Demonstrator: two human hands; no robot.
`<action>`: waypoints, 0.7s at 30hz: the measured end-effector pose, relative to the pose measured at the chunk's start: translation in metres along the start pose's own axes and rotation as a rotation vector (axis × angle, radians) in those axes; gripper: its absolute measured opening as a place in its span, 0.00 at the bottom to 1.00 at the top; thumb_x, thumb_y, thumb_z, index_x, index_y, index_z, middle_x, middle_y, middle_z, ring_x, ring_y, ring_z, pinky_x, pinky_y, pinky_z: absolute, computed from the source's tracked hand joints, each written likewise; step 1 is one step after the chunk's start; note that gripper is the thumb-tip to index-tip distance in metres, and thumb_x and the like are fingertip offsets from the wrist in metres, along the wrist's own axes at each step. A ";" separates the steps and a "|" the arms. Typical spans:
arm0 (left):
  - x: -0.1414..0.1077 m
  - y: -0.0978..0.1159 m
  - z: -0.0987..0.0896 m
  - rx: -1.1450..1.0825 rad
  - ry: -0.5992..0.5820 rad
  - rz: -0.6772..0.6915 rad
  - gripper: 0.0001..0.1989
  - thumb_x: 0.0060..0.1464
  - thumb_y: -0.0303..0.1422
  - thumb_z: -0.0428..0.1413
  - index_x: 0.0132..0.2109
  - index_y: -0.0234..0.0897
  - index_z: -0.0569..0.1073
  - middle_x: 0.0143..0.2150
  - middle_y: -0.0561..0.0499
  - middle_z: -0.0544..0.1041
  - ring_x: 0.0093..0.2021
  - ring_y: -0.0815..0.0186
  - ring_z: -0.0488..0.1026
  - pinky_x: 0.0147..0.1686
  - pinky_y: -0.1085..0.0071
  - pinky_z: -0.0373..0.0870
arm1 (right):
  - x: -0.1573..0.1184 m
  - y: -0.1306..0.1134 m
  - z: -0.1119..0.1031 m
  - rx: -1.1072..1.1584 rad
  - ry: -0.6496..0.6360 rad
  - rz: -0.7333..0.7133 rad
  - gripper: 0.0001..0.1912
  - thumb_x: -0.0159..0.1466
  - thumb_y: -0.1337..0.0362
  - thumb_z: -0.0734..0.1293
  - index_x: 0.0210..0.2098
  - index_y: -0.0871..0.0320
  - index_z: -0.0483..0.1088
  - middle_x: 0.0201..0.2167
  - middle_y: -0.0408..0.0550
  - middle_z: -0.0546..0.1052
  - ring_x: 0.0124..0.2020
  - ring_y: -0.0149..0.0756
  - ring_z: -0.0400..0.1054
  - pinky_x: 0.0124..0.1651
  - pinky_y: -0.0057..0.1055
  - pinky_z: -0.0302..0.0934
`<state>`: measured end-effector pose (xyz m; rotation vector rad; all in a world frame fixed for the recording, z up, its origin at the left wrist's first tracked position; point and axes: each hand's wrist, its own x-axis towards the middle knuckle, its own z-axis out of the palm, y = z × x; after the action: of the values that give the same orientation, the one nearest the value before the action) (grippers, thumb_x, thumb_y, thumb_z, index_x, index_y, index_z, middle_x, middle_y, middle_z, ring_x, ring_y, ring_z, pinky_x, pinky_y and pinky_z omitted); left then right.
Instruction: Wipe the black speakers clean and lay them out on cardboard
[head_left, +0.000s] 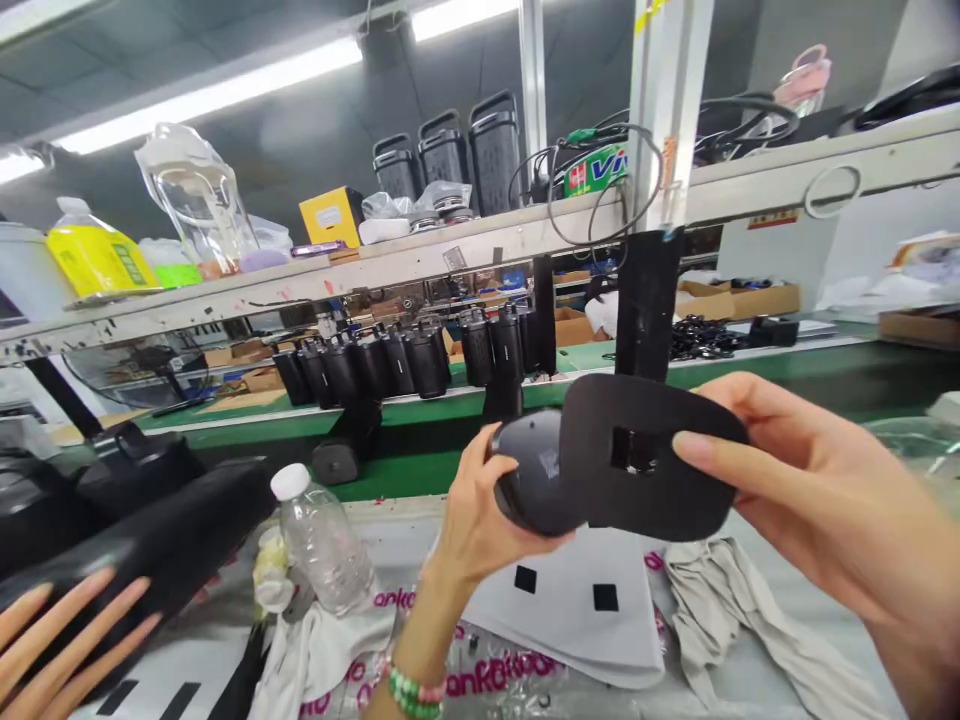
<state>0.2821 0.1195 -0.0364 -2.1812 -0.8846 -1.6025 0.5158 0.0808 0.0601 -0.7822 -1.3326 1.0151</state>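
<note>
One pad (600,470), long axis sideways, pinched by the right hand (806,475), partly hides the case (526,465) gripped by the left hand (472,505) near the desk's (409,512) far edge.

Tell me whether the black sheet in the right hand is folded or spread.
Spread: the black sheet shows one broad face with no fold across it, and the right hand pinches one end.

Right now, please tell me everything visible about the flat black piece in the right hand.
The flat black piece looks matt, with rounded corners and a small rectangular patch or opening near its middle. The right hand pinches its right end, thumb on the near face. Facing the camera, it overlaps the dark object in the left hand; contact is unclear.
</note>
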 end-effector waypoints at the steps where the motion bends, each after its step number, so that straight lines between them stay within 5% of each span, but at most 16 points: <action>1: -0.008 0.002 -0.001 -0.008 0.003 0.022 0.46 0.36 0.43 0.72 0.59 0.44 0.56 0.64 0.34 0.62 0.63 0.47 0.67 0.55 0.48 0.73 | 0.003 0.003 -0.003 -0.008 -0.043 0.025 0.24 0.47 0.48 0.79 0.29 0.54 0.67 0.26 0.43 0.70 0.26 0.33 0.63 0.25 0.25 0.61; 7: -0.036 0.004 -0.015 -0.023 -0.057 -0.228 0.71 0.27 0.43 0.75 0.72 0.42 0.40 0.65 0.32 0.64 0.62 0.42 0.69 0.57 0.45 0.72 | 0.020 0.031 -0.022 -0.132 -0.237 0.069 0.20 0.54 0.47 0.76 0.31 0.54 0.69 0.29 0.43 0.71 0.31 0.34 0.65 0.31 0.26 0.63; 21: -0.034 0.004 -0.031 -0.121 -0.101 -0.144 0.64 0.37 0.50 0.71 0.73 0.42 0.43 0.67 0.37 0.64 0.64 0.47 0.67 0.63 0.56 0.69 | 0.009 0.053 0.004 -0.092 -0.325 -0.017 0.14 0.59 0.54 0.75 0.38 0.47 0.68 0.34 0.42 0.71 0.32 0.33 0.68 0.29 0.23 0.69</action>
<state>0.2542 0.0887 -0.0574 -2.3478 -1.0201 -1.6628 0.5043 0.1093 0.0155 -0.6921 -1.6707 1.1066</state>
